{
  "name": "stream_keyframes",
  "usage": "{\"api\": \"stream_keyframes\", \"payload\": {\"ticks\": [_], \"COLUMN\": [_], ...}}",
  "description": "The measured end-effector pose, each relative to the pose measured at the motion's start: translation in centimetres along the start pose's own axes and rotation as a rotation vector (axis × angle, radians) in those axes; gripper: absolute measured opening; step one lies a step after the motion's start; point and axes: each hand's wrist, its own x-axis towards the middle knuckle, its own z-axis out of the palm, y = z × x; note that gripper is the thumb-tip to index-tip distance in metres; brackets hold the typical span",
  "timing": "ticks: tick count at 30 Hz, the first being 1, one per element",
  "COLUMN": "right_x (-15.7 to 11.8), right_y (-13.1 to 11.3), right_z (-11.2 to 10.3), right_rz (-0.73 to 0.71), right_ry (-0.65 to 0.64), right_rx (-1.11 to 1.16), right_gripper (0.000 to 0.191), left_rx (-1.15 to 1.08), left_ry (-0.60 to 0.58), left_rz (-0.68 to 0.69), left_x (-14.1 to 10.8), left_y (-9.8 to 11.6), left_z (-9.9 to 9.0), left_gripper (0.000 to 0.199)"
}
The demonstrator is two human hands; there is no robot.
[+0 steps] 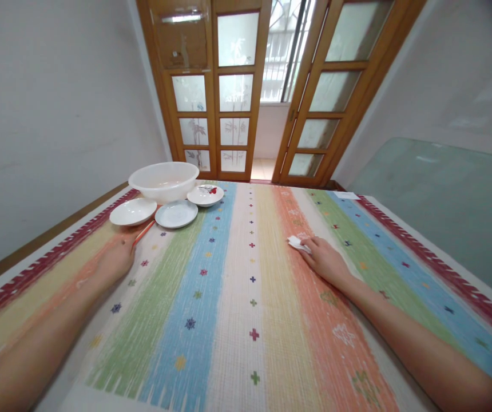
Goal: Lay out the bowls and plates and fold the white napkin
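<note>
My left hand (116,257) is closed around a thin orange-red stick (145,232) at the left of the table. Its far end reaches up to the gap between two white plates; whether it is one stick or a pair I cannot tell. The nearer of these, a white plate (133,212), lies just beyond my fingers, and a second plate (176,214) sits to its right. My right hand (324,258) rests low over the orange stripe, its fingers closed on a folded white tissue or cloth (298,244).
A large white plastic basin (163,178) stands behind the plates. Beside it is a white dish (205,195) with a red floral print. A striped tablecloth (233,286) covers the table. At the far right edge lies a white paper (346,195). Wooden glazed doors (233,86) stand beyond.
</note>
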Motion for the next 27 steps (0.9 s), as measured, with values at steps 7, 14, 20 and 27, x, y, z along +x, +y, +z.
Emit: {"api": "stream_keyframes", "payload": {"ticks": [7, 14, 20, 27], "right_x": [2.9, 7.2, 7.3, 6.2], "right_y": [-5.4, -10.9, -14.1, -13.3], "right_z": [1.6, 3.6, 4.0, 2.8], "right_rz": [-0.07, 0.084, 0.034, 0.106], "right_ry": [0.047, 0.15, 0.171, 0.122], "right_rx": [0.397, 0.791, 0.898, 1.175], "right_gripper": [0.023, 0.023, 0.02, 0.032], "left_rx": [0.188, -0.303, -0.967, -1.326], "left_ry": [0.202, 0.075, -0.211, -0.348], "left_rz": [0.142, 0.483, 0.486, 0.398], "left_x": [0.4, 0.9, 1.9, 2.5], "left_y": [5.4, 14.7, 24.3, 29.8], "left_z": [-1.2, -1.2, 2.8, 7.0], "left_gripper": [0.057, 0.042, 0.039, 0.042]}}
